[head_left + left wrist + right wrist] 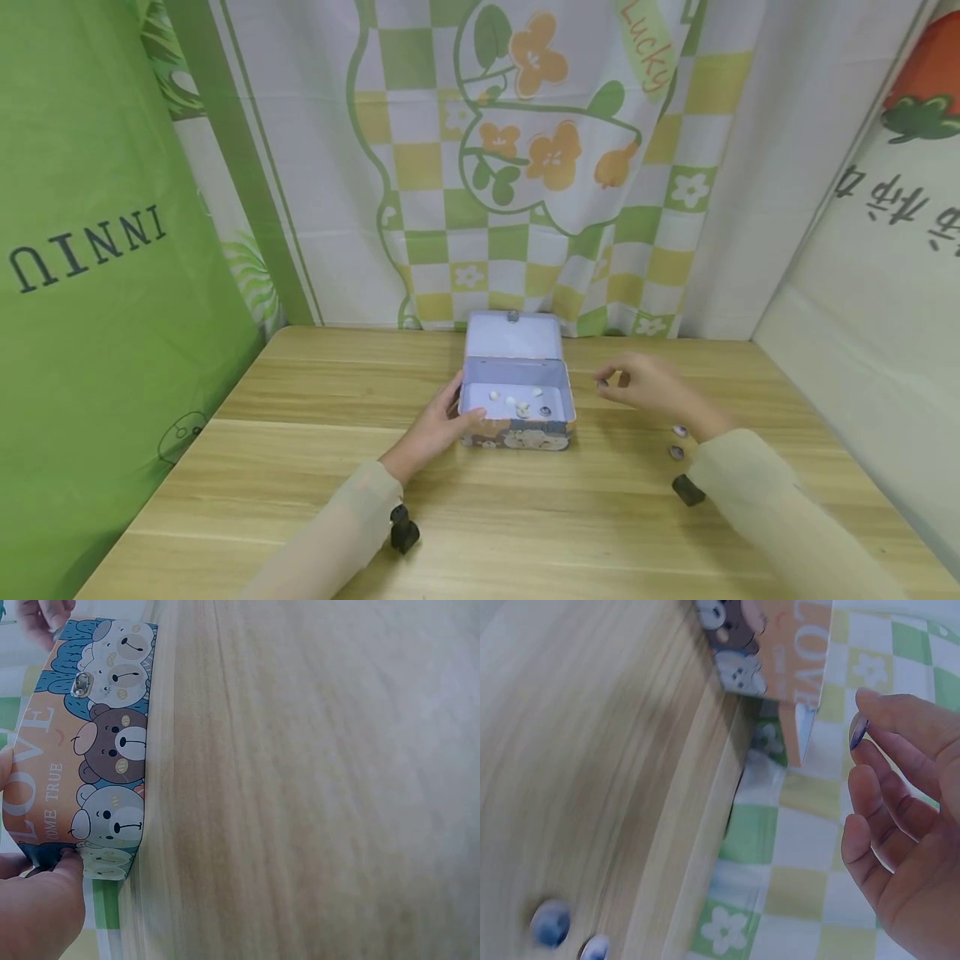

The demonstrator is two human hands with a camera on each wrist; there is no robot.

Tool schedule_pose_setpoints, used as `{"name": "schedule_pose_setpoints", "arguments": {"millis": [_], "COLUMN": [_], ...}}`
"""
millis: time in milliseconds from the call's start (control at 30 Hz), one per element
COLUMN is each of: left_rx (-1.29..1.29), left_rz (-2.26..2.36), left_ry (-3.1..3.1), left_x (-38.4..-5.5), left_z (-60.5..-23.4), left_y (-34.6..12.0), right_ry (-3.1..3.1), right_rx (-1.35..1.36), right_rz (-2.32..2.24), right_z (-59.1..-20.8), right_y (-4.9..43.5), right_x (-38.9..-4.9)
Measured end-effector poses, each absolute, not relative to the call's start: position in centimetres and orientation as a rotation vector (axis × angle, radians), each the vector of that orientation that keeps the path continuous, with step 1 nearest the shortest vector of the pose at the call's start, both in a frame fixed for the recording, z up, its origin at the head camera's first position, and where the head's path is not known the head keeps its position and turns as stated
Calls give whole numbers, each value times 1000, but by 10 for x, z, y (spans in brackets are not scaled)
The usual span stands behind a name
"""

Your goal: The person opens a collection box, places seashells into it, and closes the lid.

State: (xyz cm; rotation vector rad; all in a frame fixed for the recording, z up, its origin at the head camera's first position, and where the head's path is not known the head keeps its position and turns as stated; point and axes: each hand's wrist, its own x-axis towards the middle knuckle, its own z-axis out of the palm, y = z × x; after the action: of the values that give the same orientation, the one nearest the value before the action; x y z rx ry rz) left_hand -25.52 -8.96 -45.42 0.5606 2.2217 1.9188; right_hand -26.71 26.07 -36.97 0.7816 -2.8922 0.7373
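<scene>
An open tin box [517, 433] with cartoon bears on its front stands on the table, its lid [513, 336] tipped back. My left hand [435, 425] grips the box at its left side, thumb near the front corner. Inside the box lie several small shells [523, 408], mostly white, with a darker one at the right. To the right of the box, my right hand [648, 387] is raised above the table. Between its thumb and index finger it pinches a small dark-and-white shell [859, 731]; the other fingers are loosely bent.
Two more shells, one [680, 431] behind the other [677, 452], lie on the wooden table [525, 525] near my right wrist. A patterned curtain [420, 167] hangs behind the table, a green cloth [90, 350] on the left, a white one [862, 317] on the right.
</scene>
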Motion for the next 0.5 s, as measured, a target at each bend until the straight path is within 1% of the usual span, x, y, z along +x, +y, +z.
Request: {"name": "schedule_pose_setpoints", "arguments": {"millis": [167,500], "left_rx": [554,553], "left_rz": [1911,1903], "left_ry": [2231,2225], "left_x": [-254,-256], "left_z": [-454,-454], "left_y": [-90,-91], "right_ry": [-2837,-2812], "right_rx": [858,909], "right_rz": [735,803], "right_z": [-370,-373], "right_y": [243,212], "right_x": [-273,-285]}}
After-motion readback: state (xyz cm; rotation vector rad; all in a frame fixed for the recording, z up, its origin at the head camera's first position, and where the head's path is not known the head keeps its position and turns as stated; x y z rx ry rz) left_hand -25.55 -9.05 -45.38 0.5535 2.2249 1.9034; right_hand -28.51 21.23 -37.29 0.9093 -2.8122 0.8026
